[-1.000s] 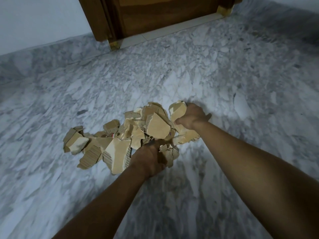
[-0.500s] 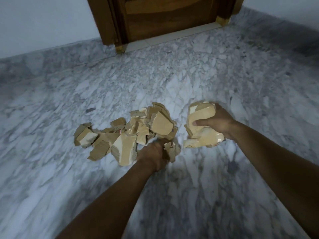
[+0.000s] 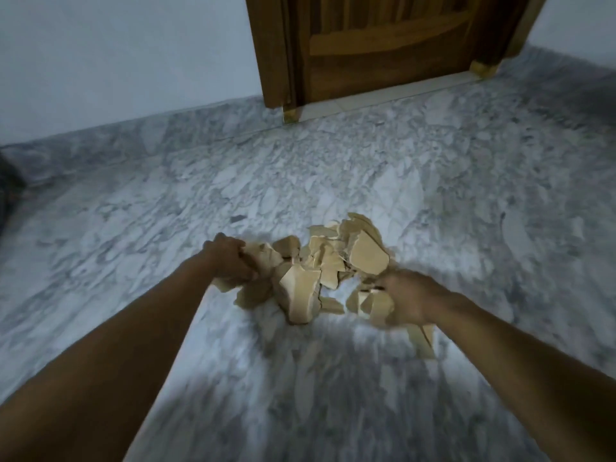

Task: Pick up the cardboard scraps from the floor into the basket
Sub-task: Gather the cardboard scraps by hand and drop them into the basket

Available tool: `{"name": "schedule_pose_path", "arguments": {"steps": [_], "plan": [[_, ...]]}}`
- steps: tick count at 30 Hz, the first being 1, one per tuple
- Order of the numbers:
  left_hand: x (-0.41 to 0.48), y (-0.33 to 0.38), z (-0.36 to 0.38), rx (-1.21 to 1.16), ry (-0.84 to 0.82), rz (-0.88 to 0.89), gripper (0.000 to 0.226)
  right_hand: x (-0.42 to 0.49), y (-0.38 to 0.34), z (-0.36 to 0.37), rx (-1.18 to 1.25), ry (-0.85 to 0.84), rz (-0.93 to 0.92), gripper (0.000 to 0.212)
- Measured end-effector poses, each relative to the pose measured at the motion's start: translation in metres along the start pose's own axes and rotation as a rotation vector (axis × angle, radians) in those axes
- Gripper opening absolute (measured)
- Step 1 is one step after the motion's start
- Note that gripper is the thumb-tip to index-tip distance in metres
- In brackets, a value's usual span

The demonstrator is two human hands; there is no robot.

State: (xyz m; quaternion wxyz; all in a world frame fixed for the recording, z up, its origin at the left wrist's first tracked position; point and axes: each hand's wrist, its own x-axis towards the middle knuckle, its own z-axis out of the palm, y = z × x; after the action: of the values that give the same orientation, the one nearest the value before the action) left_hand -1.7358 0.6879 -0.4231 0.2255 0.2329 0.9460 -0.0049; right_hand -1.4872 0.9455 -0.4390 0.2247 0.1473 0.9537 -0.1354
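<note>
Now left hand (image 3: 230, 261) has shifted to the pile's left end, fingers curled round cardboard scraps (image 3: 300, 288) at frame centre, on the floor (image 3: 166, 228); right hand (image 3: 411, 300) still clutches its bundle (image 3: 373, 306), motion-blurred. Outlying pieces drawn in: gathering continues, deposit judged pending. Basket not in frame; right fingertips hidden.

The cardboard scraps (image 3: 333, 268) are torn, tan, irregular pieces heaped loosely on the marble floor (image 3: 333, 378). My left grip (image 3: 230, 261) clutches a few at the heap's left end. My right grip (image 3: 410, 298) holds a bunch at its right edge.
</note>
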Motion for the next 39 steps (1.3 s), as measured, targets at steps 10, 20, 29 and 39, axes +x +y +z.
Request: {"name": "schedule_pose_path", "arguments": {"steps": [10,20,29,39], "plan": [[0.023,-0.015,0.029,-0.258,0.01,-0.074,0.07,-0.004,0.001,0.013,-0.091,0.03,0.077,0.074],[0.006,-0.023,0.038,-0.272,0.098,0.118,0.039,-0.003,0.005,0.017,-0.091,0.046,0.076,0.078],[-0.016,0.0,-0.011,-0.485,0.153,0.032,0.064,0.0,0.0,0.016,-0.144,0.015,0.114,0.069],[-0.018,0.096,0.061,-0.004,-0.163,0.136,0.078,0.001,0.021,-0.004,0.135,-0.002,0.179,0.09]]}}
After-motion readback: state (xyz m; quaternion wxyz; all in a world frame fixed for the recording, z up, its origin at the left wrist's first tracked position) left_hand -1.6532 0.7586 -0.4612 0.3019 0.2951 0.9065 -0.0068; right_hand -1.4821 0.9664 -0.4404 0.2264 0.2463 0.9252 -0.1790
